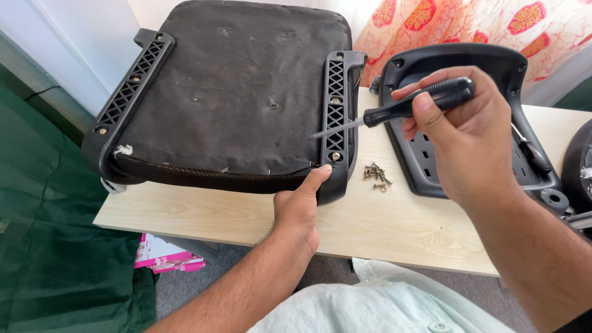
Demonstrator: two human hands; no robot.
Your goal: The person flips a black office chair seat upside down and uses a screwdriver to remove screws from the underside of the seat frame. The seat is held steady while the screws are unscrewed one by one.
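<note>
An upturned chair seat (234, 92) with a dark fabric underside lies on a light wooden table (203, 216). Black plastic brackets run down its left side (126, 98) and right side (337, 117). My left hand (299, 209) grips the seat's front edge, thumb beside the right bracket's lowest screw. My right hand (468, 135) holds a black-handled screwdriver (401, 111), its metal tip pointing left over the right bracket. A small pile of screws (376, 176) lies on the table between the seat and a black plastic chair part (468, 68).
A second screwdriver (531, 154) rests on the black plastic part. A dark round object (581, 160) sits at the right edge. Green cloth (55, 246) hangs at the left, pink boxes (163, 254) lie on the floor, and a red-patterned curtain (468, 21) is behind.
</note>
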